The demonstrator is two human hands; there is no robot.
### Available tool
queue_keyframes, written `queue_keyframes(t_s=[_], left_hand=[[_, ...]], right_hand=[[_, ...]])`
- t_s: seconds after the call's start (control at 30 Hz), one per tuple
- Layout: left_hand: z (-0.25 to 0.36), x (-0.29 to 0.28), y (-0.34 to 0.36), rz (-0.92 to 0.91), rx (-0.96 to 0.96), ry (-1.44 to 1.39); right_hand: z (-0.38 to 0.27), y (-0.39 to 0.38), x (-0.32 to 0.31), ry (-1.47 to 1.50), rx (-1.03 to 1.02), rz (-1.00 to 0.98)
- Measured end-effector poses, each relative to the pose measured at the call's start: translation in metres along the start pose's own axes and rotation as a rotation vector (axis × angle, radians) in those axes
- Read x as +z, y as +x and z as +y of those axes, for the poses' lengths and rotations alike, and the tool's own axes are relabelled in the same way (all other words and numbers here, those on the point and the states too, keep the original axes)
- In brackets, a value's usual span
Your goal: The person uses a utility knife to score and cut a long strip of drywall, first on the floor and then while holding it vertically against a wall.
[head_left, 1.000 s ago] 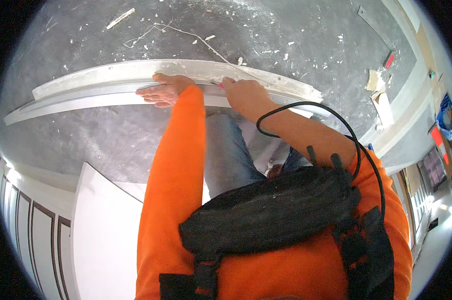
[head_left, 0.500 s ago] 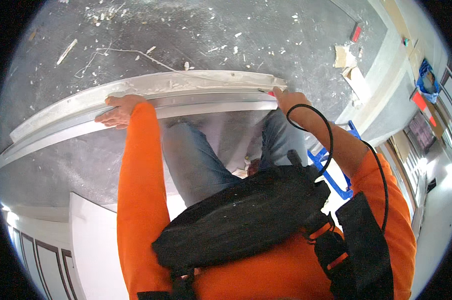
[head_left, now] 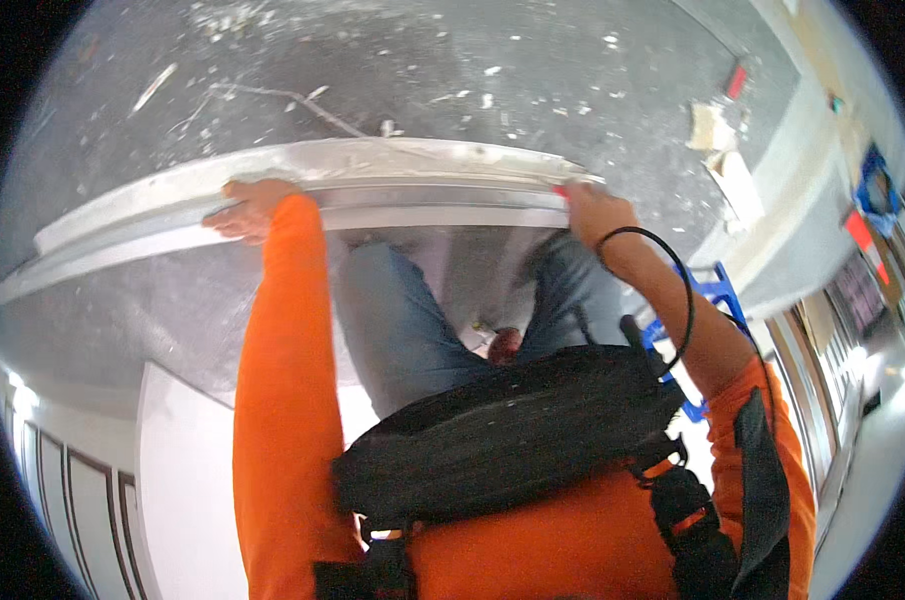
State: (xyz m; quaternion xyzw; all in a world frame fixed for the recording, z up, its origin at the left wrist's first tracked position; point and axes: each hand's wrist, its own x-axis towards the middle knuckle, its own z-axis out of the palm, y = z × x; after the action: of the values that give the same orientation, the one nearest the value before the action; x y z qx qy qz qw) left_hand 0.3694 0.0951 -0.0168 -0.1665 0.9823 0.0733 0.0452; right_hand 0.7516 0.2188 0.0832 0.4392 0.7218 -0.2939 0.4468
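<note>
My left hand [head_left: 256,210] lies across a long silvery metal profile [head_left: 423,196], fingers spread and thumb apart, pressing on it near its left part. At the right end of the same profile, my right hand [head_left: 601,213] is closed around a small red-handled tool [head_left: 562,190]; its tip is blurred and mostly hidden. A long whitish board strip [head_left: 403,156] lies along the profile's far side, on the dark grey floor [head_left: 473,70]. The profile's pale near edge runs just in front of my knees [head_left: 393,300].
White scraps and a thin cord [head_left: 313,105] litter the far floor. At the right are torn board pieces [head_left: 735,190], a red object [head_left: 737,82], a blue stool [head_left: 721,290] beside my right arm, and a blue bag [head_left: 879,190]. A white panel [head_left: 188,470] stands at lower left.
The view has shifted slightly, so things sit a little further right. My right hand stays at the profile's right end with the red-handled tool. My left hand keeps its place on the profile.
</note>
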Motion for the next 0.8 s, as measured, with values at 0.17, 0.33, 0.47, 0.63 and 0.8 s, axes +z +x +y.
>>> queue_keyframes(t_s=[0.17, 0.33, 0.47, 0.63, 0.8], left_hand=[[-0.001, 0.008, -0.003, 0.056, 0.05, 0.04], [0.0, 0.0, -0.002, 0.045, 0.031, 0.0], [-0.004, 0.005, 0.005, 0.078, 0.021, 0.028], [0.002, 0.004, -0.005, 0.046, 0.007, 0.01], [0.012, 0.002, -0.016, -0.038, 0.005, -0.01]], right_hand=[[-0.145, 0.028, -0.019, 0.089, -0.371, 0.12], [-0.146, 0.039, -0.014, 0.045, -0.364, 0.05], [-0.046, 0.022, -0.002, -0.005, -0.129, -0.125], [0.019, -0.002, 0.004, -0.116, -0.011, -0.128], [0.193, -0.055, 0.053, -0.255, 0.01, -0.035]])
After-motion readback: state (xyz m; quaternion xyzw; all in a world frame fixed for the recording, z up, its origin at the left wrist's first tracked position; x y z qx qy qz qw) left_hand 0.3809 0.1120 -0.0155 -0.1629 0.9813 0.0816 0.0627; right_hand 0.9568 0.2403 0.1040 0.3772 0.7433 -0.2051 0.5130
